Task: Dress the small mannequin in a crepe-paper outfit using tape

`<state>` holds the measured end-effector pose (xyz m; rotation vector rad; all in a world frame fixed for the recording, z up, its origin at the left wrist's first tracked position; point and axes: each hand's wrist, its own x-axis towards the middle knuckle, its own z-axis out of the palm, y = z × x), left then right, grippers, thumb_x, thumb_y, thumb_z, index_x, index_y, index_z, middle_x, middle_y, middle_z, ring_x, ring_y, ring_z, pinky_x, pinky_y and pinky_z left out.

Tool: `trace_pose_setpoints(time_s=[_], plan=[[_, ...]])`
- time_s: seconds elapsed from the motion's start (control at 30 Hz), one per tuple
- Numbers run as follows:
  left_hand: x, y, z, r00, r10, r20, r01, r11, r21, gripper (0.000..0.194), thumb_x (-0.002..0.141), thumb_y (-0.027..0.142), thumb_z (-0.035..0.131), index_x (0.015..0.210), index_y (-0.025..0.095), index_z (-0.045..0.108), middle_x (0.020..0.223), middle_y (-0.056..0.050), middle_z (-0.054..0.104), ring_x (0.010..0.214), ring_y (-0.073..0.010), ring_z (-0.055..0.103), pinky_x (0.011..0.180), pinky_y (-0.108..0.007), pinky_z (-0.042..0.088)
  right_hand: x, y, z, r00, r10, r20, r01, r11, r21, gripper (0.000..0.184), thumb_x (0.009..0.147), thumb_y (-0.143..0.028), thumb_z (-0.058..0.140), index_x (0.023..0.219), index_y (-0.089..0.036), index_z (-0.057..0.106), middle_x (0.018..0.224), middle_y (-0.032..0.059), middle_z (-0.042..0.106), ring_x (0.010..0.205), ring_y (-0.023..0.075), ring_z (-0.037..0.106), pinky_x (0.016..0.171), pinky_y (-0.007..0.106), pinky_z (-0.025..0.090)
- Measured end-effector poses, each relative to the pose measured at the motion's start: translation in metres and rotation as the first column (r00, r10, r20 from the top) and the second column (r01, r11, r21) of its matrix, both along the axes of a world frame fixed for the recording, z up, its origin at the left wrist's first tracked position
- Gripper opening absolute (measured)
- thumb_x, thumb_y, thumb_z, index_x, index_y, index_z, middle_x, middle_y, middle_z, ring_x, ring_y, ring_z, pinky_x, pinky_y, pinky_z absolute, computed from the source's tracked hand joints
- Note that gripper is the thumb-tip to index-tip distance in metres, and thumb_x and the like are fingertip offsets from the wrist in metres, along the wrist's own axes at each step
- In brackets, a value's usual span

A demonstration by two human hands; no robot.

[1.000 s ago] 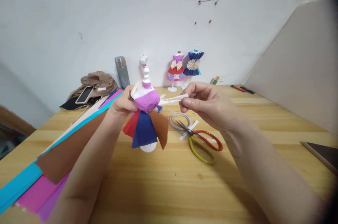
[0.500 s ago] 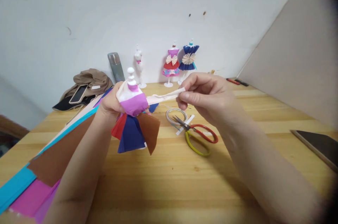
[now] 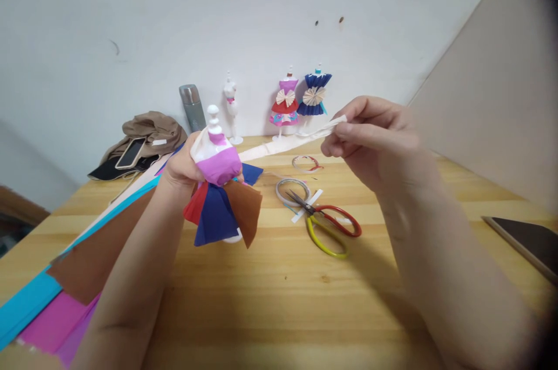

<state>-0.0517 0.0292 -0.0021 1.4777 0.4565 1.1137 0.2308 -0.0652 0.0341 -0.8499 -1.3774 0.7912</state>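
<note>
My left hand (image 3: 183,164) is wrapped round the back of a small white dress form (image 3: 213,146), its fingers mostly hidden. A purple paper band covers the form's chest, and red, blue and brown paper panels (image 3: 217,216) flare out below as a skirt. From behind the form a cream paper strip (image 3: 285,145) stretches up to the right. Its far end is pinched between the thumb and fingers of my right hand (image 3: 368,131). Below the strip lie scissors (image 3: 320,216) with red and yellow handles, their blades across a roll of tape (image 3: 293,191).
Against the wall stand a bare dress form (image 3: 231,102), two dressed ones (image 3: 285,99) (image 3: 314,93) and a flask (image 3: 192,107). Coloured paper sheets (image 3: 100,248) lie under my left forearm. A phone (image 3: 131,152) rests by a brown cloth (image 3: 152,128). At right lies a dark flat object (image 3: 523,242).
My right hand has moved up and to the right, drawing out a longer stretch of the cream strip. A thin ring-shaped coil on the table now shows beneath it. My left hand has barely moved.
</note>
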Motion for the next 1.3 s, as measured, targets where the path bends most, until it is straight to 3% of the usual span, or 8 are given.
trace_pose_setpoints(time_s=[0.2,0.33,0.5,0.73,0.9,1.07,1.23,1.3], plan=[[-0.002,-0.003,0.005,0.979,-0.176,-0.104,0.187,0.976,0.111,0.06,0.036,0.074,0.086,0.056,0.022,0.064,0.061,-0.009,0.066,0.069,-0.0317,0.071,0.066,-0.045,0.059,0.015,0.009,0.0,0.999,-0.049,-0.009,0.049,0.999,0.008,0.021,0.071,-0.032,0.082,0.07,-0.029,0.06,0.062,-0.0028,0.057,0.054,0.0149,0.052,0.058,0.035,0.042],[-0.008,-0.004,0.008,0.992,-0.108,-0.058,0.115,0.984,0.136,0.051,0.043,0.062,0.089,0.055,0.021,0.061,0.056,-0.005,0.058,0.086,-0.0354,0.071,0.078,-0.048,0.058,0.035,0.019,-0.005,0.958,-0.049,0.283,0.075,0.994,-0.081,0.014,0.073,-0.03,0.081,0.077,-0.024,0.07,0.066,0.0008,0.065,0.062,0.0174,0.061,0.062,0.035,0.048],[-0.013,-0.009,0.011,1.0,0.012,0.01,-0.013,0.996,0.089,0.052,0.041,0.051,0.093,0.078,0.022,0.069,0.069,-0.004,0.067,0.096,-0.0345,0.069,0.083,-0.047,0.056,0.052,0.035,-0.017,0.67,-0.176,0.721,0.281,0.959,-0.027,0.012,0.076,-0.009,0.069,0.072,-0.019,0.072,0.072,0.0056,0.071,0.07,0.0196,0.063,0.068,0.034,0.044],[0.005,-0.009,0.02,0.984,0.172,0.036,-0.176,0.976,0.13,0.032,0.051,0.032,0.093,0.077,0.02,0.078,0.073,-0.004,0.075,0.086,-0.0285,0.07,0.08,-0.043,0.058,0.068,0.043,-0.025,0.344,-0.167,0.924,0.43,0.903,0.003,0.019,0.076,-0.006,0.06,0.067,-0.018,0.071,0.074,0.0102,0.071,0.064,0.0158,0.053,0.064,0.033,0.035],[0.014,-0.01,0.023,0.969,0.246,0.004,-0.245,0.965,0.098,0.031,0.057,0.022,0.091,0.083,0.013,0.078,0.079,-0.006,0.077,0.088,-0.0297,0.07,0.078,-0.041,0.058,0.072,0.048,-0.028,0.39,-0.061,0.919,0.399,0.911,-0.109,0.016,0.074,-0.006,0.062,0.067,-0.019,0.071,0.063,0.0064,0.068,0.057,0.0141,0.052,0.058,0.03,0.033],[0.017,-0.013,0.026,0.961,0.274,0.021,-0.275,0.959,0.065,0.033,0.056,0.024,0.091,0.086,0.013,0.08,0.08,-0.007,0.078,0.088,-0.0301,0.072,0.08,-0.041,0.059,0.062,0.048,-0.026,0.503,-0.023,0.864,0.373,0.908,-0.193,0.027,0.093,-0.026,0.052,0.073,-0.017,0.068,0.061,0.0071,0.067,0.057,0.0158,0.058,0.061,0.031,0.041],[0.025,-0.016,0.025,0.951,0.308,0.036,-0.308,0.951,0.019,0.036,0.051,0.026,0.092,0.082,0.013,0.081,0.077,-0.006,0.077,0.076,-0.0251,0.073,0.076,-0.037,0.059,0.054,0.041,-0.021,0.827,0.043,0.561,0.14,0.95,-0.279,0.03,0.09,-0.047,0.065,0.091,-0.017,0.071,0.078,0.0077,0.071,0.071,0.0175,0.064,0.072,0.033,0.049],[0.03,-0.017,0.023,0.955,0.295,0.045,-0.295,0.956,-0.006,0.037,0.049,0.025,0.092,0.082,0.013,0.081,0.073,-0.004,0.076,0.074,-0.024,0.073,0.075,-0.035,0.06,0.053,0.038,-0.019,0.882,0.098,0.462,0.042,0.958,-0.285,0.037,0.079,-0.046,0.076,0.104,-0.02,0.071,0.075,0.0044,0.07,0.07,0.0188,0.065,0.072,0.033,0.05]])
